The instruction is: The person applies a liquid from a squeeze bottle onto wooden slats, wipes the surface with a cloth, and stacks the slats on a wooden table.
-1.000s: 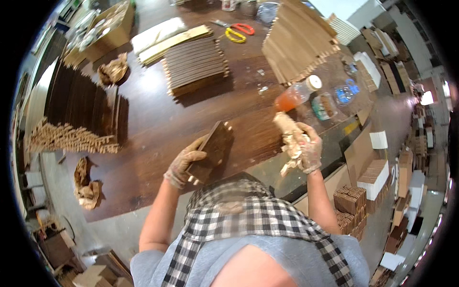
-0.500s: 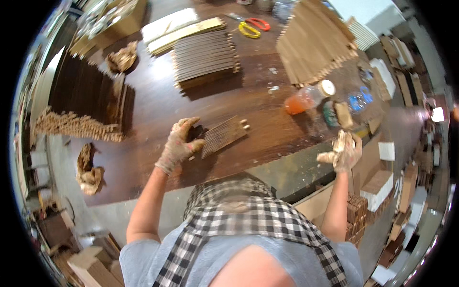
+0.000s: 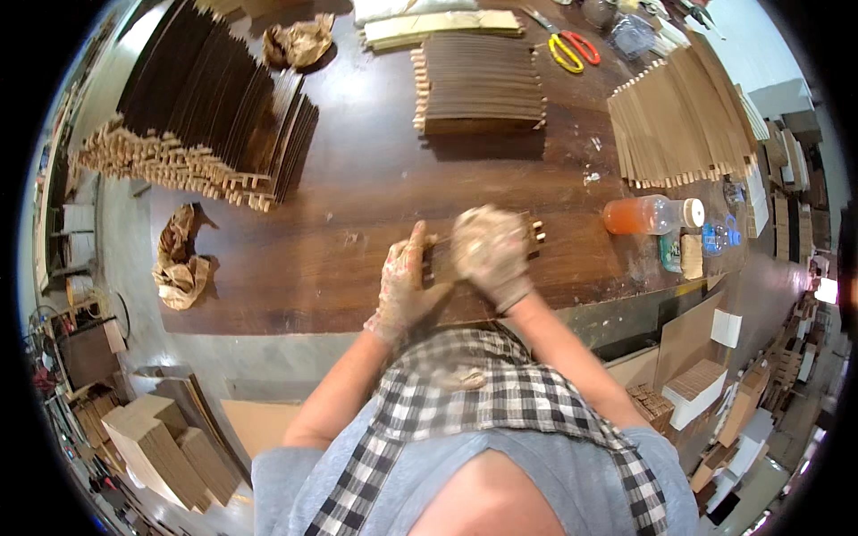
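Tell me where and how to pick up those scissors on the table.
I'd grip the scissors by the yellow loop and red loop, coming from your side of the table. They appear to lie flat, with both loops turned toward you and the blades pointing away and to the left, so this approach should keep you clear of the blades.

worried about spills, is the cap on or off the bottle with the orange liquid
On: the white cap sits over the neck of the bottle.
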### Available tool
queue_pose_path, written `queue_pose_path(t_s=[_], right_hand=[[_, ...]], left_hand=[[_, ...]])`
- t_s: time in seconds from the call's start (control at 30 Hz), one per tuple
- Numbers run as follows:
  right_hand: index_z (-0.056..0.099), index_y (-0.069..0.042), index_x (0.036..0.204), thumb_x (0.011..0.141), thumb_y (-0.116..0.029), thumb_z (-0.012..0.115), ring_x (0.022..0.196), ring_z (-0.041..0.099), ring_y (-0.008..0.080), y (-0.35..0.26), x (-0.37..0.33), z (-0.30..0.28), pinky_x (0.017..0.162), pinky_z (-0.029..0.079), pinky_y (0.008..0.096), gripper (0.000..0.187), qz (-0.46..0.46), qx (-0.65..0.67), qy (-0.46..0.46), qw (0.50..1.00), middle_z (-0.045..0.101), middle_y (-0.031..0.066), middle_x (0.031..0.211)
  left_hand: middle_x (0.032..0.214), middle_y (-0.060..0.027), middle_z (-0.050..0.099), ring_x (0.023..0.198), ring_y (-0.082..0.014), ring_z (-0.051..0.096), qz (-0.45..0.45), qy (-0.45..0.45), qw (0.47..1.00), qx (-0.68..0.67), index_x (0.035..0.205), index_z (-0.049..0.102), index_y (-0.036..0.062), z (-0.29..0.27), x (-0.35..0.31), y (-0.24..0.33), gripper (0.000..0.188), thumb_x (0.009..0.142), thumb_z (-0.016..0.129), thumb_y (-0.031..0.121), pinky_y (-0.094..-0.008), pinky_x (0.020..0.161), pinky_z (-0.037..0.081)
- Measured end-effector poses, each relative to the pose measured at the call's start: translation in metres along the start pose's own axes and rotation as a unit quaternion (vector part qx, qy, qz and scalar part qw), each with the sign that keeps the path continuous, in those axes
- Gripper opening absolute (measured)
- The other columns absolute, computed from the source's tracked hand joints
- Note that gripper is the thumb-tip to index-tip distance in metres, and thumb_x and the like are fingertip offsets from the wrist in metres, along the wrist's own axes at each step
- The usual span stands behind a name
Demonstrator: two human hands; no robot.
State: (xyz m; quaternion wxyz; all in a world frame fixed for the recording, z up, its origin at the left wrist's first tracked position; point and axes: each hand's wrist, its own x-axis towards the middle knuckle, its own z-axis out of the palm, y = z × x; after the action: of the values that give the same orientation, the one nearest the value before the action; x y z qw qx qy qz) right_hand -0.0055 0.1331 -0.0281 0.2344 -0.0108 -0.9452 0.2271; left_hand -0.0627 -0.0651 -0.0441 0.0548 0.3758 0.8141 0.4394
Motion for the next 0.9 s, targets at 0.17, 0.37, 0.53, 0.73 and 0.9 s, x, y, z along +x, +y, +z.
queue_pose_path(t_s=[0.17, 0.37, 0.53, 0.73, 0.9], right_hand=[[0.063, -0.007, 0.105, 0.091, -0.021, 0.07, 0.104, 0.059, 0.0323, 0.075, -0.005, -0.061, 0.094, 0.047, 0.0455, 0.021, 0.245, 0.037, 0.031, 0.968, 0.061, 0.0134, 0.107], [0.072, -0.012, 0.095, 0.08, -0.022, 0.074, 0.104, 0.064, 0.0297, -0.017, -0.008, 0.008, 0.099, 0.047, 0.0412, 0.018, -0.041, 0.003, 0.023, 0.999, 0.071, 0.0115, 0.108], [0.069, -0.01, 0.093, 0.087, -0.021, 0.073, 0.099, 0.063, 0.0306, 0.087, -0.016, -0.064, 0.09, 0.05, 0.0432, 0.013, 0.088, -0.177, 0.023, 0.98, 0.065, 0.0093, 0.102], [0.07, -0.011, 0.094, 0.085, -0.019, 0.073, 0.101, 0.064, 0.0303, 0.029, 0.025, -0.051, 0.093, 0.048, 0.0437, 0.012, -0.004, 0.051, -0.086, 0.995, 0.07, 0.009, 0.105], [0.07, -0.009, 0.09, 0.08, -0.015, 0.072, 0.095, 0.063, 0.0309, 0.034, 0.021, -0.037, 0.091, 0.048, 0.0438, 0.011, 0.008, 0.039, -0.149, 0.988, 0.069, 0.0113, 0.101]], left_hand=[[0.133, -0.0128, 0.064, 0.112, -0.0342, 0.058, -0.022, -0.014, 0.999, -0.026, 0.158, 0.028, -0.001, -0.004, 0.002, 0.009, 0.116, 0.062, 0.091, 0.011, -0.0444, 0.098, 0.05], [0.133, -0.0133, 0.063, 0.11, -0.0348, 0.058, -0.014, -0.037, 0.999, -0.038, 0.159, 0.027, -0.0003, -0.003, 0.006, -0.002, 0.116, 0.063, 0.091, 0.01, -0.0443, 0.097, 0.051], [0.132, -0.0148, 0.062, 0.112, -0.0361, 0.059, 0.004, -0.042, 0.998, -0.042, 0.154, 0.038, 0.0041, -0.015, 0.012, 0.004, 0.104, 0.064, 0.09, 0.007, -0.0458, 0.096, 0.051], [0.126, -0.0135, 0.064, 0.113, -0.0374, 0.06, 0.026, -0.022, 0.999, 0.013, 0.109, 0.068, 0.0097, -0.02, 0.003, 0.003, 0.048, 0.066, 0.087, 0.01, -0.0472, 0.095, 0.051], [0.123, -0.0128, 0.065, 0.115, -0.0371, 0.06, -0.001, 0.014, 0.999, 0.031, 0.105, 0.067, 0.0105, -0.013, 0.002, 0.007, 0.039, 0.071, 0.086, 0.015, -0.0496, 0.098, 0.049]])
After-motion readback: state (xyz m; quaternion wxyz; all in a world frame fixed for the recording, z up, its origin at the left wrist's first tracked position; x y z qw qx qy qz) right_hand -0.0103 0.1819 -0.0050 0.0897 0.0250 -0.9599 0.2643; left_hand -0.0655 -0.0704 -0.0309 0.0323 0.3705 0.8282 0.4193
